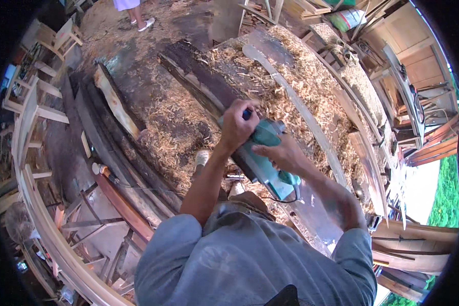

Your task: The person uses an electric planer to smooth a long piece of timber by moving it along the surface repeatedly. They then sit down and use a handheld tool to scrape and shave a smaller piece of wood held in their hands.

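A teal electric planer lies angled along a dark, rough-edged plank in the centre. My left hand is closed round its dark front knob. Behind it, my right hand grips the planer's body or rear handle, fingers curled over it. A cable loops from the rear of the tool. Pale curly shavings cover much of the bench to the right of the plank.
Long dark boards lie at the left, beside wooden frames and stools. A person's legs stand at the top left. Planks and panels crowd the right. My shoes show below the plank.
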Demonstrator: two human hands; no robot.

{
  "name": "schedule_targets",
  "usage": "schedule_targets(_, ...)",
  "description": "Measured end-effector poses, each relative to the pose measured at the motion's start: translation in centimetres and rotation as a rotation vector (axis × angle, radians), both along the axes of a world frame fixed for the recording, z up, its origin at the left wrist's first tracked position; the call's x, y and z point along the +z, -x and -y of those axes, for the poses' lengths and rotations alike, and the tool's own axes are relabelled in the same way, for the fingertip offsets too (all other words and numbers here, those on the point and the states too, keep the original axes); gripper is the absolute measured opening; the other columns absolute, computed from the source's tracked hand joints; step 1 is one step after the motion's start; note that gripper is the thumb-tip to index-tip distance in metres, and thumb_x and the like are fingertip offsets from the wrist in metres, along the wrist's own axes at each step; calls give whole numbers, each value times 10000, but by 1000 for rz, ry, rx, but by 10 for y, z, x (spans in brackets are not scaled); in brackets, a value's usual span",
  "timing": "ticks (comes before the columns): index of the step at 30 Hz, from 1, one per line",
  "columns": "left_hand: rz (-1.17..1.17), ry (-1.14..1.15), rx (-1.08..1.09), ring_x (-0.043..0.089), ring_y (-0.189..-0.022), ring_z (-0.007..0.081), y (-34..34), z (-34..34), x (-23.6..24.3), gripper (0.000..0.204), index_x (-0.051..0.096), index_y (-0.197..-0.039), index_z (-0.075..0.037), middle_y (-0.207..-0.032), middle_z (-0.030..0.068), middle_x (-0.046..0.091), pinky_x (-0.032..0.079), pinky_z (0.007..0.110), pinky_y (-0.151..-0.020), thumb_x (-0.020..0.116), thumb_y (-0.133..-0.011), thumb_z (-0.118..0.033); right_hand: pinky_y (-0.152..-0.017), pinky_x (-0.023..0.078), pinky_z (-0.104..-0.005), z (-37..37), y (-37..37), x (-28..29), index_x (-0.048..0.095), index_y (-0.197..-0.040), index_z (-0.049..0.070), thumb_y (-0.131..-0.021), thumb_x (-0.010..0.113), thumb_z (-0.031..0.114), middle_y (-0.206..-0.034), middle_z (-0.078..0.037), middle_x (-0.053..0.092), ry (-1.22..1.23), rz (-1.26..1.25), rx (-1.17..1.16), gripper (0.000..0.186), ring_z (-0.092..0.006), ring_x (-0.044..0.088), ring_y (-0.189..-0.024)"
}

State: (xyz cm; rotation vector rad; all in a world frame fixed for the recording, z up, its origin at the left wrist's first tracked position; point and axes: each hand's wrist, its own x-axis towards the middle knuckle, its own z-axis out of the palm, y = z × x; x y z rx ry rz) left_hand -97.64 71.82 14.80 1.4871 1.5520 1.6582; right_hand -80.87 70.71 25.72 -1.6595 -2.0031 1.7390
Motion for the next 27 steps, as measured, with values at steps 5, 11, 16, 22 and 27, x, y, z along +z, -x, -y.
schedule_targets(5,-12,31,9,696,-965,275,104,-62,-4,240,702,-1022,-4,-1033,152,717,535,362,-870,669,-801,-89,-449,435,-328,-65,102,-6,677,-1000,42,-851,795,382,-640,-21,592,-36,73,32,390,-141,542,-489)
schedule_targets(11,-19,24,54,705,-908,284,241,-138,-18,283,714,-1056,-24,-970,156,719,542,368,-831,668,-799,-135,-458,455,-313,-140,237,-17,692,-974,56,-880,763,365,-618,-15,582,-176,-57,173,331,-121,563,-496)
schedule_targets(16,-46,93,-99,677,-955,170,371,-214,-48,470,702,-1147,-21,-1021,79,728,529,312,-861,708,-795,-333,-533,532,-321,-223,338,-72,726,-1166,300,-901,701,327,-647,-9,636,-517,-39,487,268,-149,641,-556)
schedule_targets(22,-90,105,-129,626,-927,128,486,-262,-51,572,663,-1239,-31,-1030,24,681,505,280,-858,695,-817,-415,-599,557,-331,-240,397,-43,733,-1097,326,-913,628,433,-641,-19,647,-720,-115,461,238,-192,679,-601)
schedule_targets(27,44,200,-158,629,-856,130,407,-209,-73,542,675,-1194,-13,-965,38,674,523,296,-797,733,-814,-396,-534,472,-322,-204,327,-60,690,-709,36,-826,757,517,-546,-62,586,-464,-177,357,499,-146,562,-511)
